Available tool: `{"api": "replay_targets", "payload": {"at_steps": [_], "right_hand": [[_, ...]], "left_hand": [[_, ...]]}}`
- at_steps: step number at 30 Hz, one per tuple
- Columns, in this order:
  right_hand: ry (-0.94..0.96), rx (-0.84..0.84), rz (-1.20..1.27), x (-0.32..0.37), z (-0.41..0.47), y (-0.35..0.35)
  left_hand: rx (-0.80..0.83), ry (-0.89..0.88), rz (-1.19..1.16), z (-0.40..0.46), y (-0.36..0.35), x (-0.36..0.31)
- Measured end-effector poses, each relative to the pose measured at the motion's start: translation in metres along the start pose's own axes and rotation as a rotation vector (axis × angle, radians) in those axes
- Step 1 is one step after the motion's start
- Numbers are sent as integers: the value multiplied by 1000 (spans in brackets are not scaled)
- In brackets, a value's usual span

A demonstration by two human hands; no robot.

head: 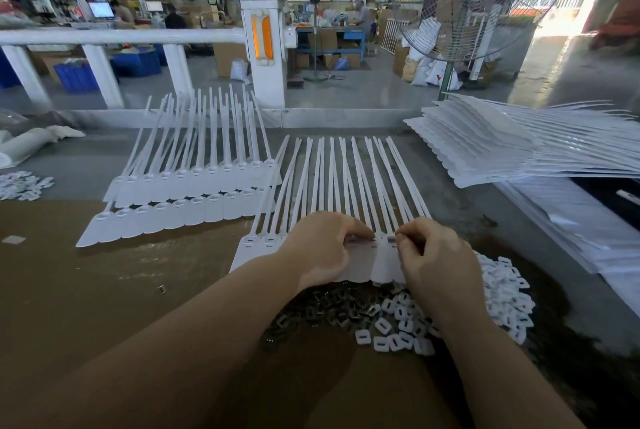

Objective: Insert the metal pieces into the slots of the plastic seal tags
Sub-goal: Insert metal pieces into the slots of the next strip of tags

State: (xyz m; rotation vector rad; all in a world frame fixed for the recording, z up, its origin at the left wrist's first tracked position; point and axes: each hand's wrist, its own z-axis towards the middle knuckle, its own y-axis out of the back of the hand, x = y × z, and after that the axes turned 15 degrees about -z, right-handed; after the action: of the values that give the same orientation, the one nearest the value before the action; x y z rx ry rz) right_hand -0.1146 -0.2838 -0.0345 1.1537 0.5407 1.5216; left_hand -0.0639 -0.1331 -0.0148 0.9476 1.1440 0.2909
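A joined row of white plastic seal tags [346,186] lies flat before me, its long tails fanning away. My left hand [320,248] rests curled on the tag heads, fingertips pressing near a slot. My right hand [429,255] pinches a small metal piece [391,239] at the slot of a tag further right. A heap of dark metal pieces [322,311] lies just below the tags, between my forearms. Both hands hide the slots under them.
White plastic caps [450,318] are piled right of the metal heap. Two more tag rows [187,193] lie to the left. Stacked tag sheets [519,144] sit at the right. One stray metal piece [161,288] lies on the brown cardboard [104,290]. A standing fan [464,13] is beyond.
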Motion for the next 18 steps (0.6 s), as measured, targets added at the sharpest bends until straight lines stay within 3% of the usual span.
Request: {"api": "replay_targets", "payload": {"at_steps": [6,10,18], "right_hand": [[10,8,0,1,0,0],[2,-3,4,0,0,0],[-18,-24,5,-1,0,0]], "left_hand": [[124,-124,336,2,0,-6],[89,-181,442,2,-2,-11],[-59,-26,31,-11,-8,-3]]}}
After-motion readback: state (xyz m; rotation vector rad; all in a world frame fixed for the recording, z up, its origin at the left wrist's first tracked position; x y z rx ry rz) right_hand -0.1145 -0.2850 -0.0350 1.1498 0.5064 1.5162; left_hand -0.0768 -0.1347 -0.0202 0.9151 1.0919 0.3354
